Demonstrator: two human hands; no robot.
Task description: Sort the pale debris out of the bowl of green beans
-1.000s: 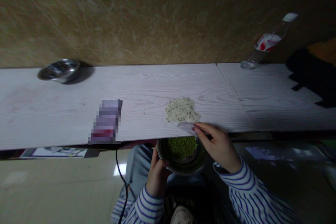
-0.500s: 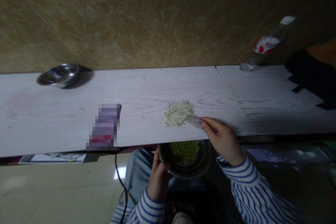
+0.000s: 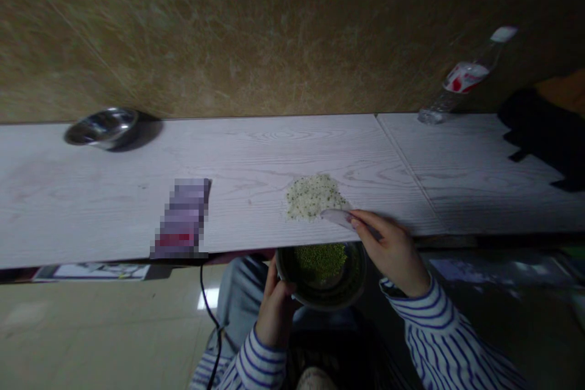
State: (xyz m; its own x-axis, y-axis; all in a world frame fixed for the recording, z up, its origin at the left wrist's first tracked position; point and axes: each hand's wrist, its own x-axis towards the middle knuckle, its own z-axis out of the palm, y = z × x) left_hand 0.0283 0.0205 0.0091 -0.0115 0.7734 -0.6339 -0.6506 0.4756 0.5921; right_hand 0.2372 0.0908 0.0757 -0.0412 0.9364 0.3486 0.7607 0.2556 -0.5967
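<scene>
My left hand (image 3: 274, 311) grips the rim of a dark bowl (image 3: 351, 283) with green beans (image 3: 320, 258) inside, held just below the near edge of the white wooden table (image 3: 251, 158). My right hand (image 3: 388, 250) pinches a small pale flat scraper (image 3: 337, 217), whose tip rests at the near right edge of a pile of whitish grains with dark specks (image 3: 313, 195) on the table. The pile lies directly above the bowl.
A metal bowl (image 3: 103, 127) stands at the table's far left against the brown wall. A blurred flat object (image 3: 183, 219) lies left of the pile. A plastic water bottle (image 3: 466, 76) leans at the back right, beside dark cloth (image 3: 543, 134). A black cable (image 3: 210, 317) hangs below.
The right hand with the scraper went from the table's edge over the bowl up to the pile's right side, then drew back slightly toward the edge. The bowl stayed under the edge.
</scene>
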